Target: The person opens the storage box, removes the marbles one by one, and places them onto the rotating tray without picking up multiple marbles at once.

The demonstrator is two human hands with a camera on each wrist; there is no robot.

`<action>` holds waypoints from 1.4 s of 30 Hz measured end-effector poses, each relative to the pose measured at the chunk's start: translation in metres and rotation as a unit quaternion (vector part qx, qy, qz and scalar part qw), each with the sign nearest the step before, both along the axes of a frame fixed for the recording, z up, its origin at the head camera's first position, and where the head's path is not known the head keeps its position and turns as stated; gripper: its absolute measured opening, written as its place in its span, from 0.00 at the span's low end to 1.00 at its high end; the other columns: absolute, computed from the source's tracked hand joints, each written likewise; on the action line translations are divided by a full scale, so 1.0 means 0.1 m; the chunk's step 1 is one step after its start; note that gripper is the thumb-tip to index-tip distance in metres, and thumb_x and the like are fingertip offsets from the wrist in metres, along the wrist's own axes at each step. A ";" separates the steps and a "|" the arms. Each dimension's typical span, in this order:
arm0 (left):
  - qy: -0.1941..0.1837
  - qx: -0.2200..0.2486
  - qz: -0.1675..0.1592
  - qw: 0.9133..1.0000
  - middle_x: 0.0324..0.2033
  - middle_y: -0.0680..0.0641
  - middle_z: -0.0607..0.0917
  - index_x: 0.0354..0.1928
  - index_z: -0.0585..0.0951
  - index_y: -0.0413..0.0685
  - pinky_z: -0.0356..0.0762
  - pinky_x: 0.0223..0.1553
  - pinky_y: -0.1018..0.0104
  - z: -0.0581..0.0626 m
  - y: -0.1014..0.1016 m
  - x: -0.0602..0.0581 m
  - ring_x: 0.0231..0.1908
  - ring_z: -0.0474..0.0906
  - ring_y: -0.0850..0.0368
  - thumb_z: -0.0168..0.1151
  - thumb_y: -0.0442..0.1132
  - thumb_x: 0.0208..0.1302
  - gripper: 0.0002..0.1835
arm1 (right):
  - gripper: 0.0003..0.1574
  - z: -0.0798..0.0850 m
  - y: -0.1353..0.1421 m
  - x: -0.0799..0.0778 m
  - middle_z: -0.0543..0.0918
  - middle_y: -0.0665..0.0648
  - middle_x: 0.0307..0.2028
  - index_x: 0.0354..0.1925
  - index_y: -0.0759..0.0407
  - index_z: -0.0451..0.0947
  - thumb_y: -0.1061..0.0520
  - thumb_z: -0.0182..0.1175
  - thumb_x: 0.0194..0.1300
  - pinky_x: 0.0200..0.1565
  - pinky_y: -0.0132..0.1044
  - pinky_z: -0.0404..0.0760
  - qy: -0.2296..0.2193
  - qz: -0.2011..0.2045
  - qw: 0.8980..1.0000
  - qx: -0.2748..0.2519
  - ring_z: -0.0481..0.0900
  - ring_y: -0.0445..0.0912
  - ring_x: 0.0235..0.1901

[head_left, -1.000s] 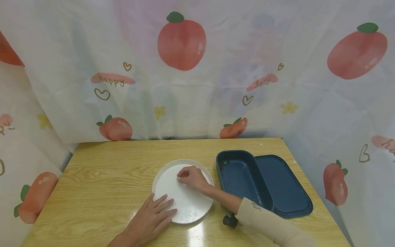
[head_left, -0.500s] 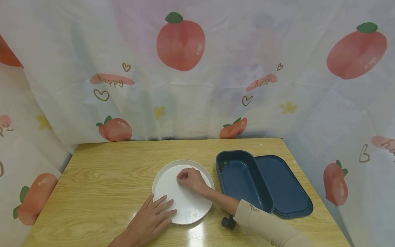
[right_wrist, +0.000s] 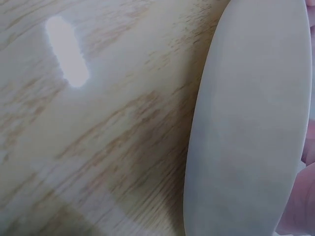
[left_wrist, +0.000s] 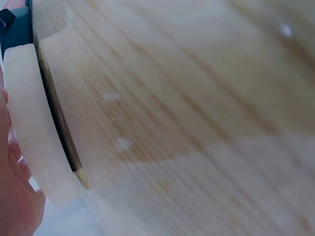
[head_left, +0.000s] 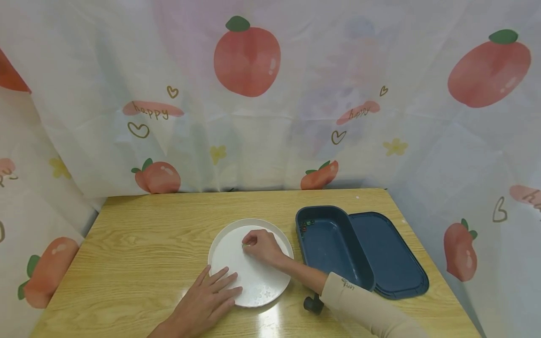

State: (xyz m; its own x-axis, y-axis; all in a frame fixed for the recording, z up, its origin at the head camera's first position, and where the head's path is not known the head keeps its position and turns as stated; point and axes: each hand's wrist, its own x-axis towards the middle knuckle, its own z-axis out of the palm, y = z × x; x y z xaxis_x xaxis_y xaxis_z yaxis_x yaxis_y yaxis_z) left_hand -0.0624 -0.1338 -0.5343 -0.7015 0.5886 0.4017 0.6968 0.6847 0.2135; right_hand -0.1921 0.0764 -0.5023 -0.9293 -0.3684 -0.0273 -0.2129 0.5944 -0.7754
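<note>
A round white plate (head_left: 236,270) with a raised rim lies on the wooden table. My left hand (head_left: 207,298) rests on its near left edge, fingers spread and straight. Over the middle of the plate, my right hand (head_left: 263,246) pinches a tiny greenish piece (head_left: 244,245) between thumb and fingertips; its shape is mostly hidden. Faint star-like or flower-like shapes (head_left: 265,293) show near the plate's front edge. The left wrist view has the plate's side wall (left_wrist: 37,118) with fingers beside it. In the right wrist view the wall (right_wrist: 251,118) hides most of the hand.
A dark blue box (head_left: 327,244) stands right of the plate, with several small red and green bits (head_left: 306,225) in its far left corner. Its flat lid (head_left: 386,253) lies alongside. Below my right forearm shows a black knob-like object (head_left: 313,304). A printed curtain (head_left: 270,126) hangs behind.
My right hand has settled very slightly lower over the plate and keeps its pinch. The left hand, box and lid have stayed in place.
</note>
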 end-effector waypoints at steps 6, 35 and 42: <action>-0.010 -0.005 0.002 1.000 0.63 0.54 0.79 0.57 0.84 0.64 0.55 0.65 0.40 0.02 0.00 0.01 0.67 0.69 0.51 0.55 0.51 0.75 0.15 | 0.05 0.06 0.03 -0.03 0.85 0.49 0.31 0.37 0.60 0.86 0.63 0.70 0.59 0.34 0.33 0.80 -0.014 -0.004 1.000 -0.012 0.81 0.41 0.32; -0.012 0.002 0.003 1.000 0.63 0.53 0.79 0.57 0.84 0.63 0.53 0.67 0.41 0.03 0.01 0.01 0.67 0.69 0.50 0.56 0.50 0.74 0.15 | 0.12 0.78 0.89 -0.25 0.86 0.57 0.43 0.46 0.63 0.84 0.61 0.68 0.64 0.50 0.44 0.81 -0.055 -0.060 0.988 -0.129 0.84 0.50 0.47; -0.016 0.004 0.005 1.000 0.63 0.53 0.78 0.58 0.84 0.64 0.35 0.73 0.54 0.01 0.01 0.01 0.68 0.68 0.51 0.57 0.50 0.74 0.15 | 0.16 0.69 1.17 -0.34 0.85 0.62 0.48 0.51 0.65 0.82 0.59 0.66 0.66 0.54 0.53 0.78 -0.068 -0.073 0.987 -0.127 0.82 0.53 0.50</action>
State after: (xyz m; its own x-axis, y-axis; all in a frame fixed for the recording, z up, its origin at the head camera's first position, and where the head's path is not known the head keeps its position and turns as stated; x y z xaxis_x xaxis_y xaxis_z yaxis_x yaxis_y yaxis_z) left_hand -0.0611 -0.1329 -0.5331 -0.7197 0.5783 0.3842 0.6827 0.6901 0.2402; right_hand -0.2264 0.1934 -0.4332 -0.9672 -0.2412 -0.0802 -0.0218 0.3933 -0.9191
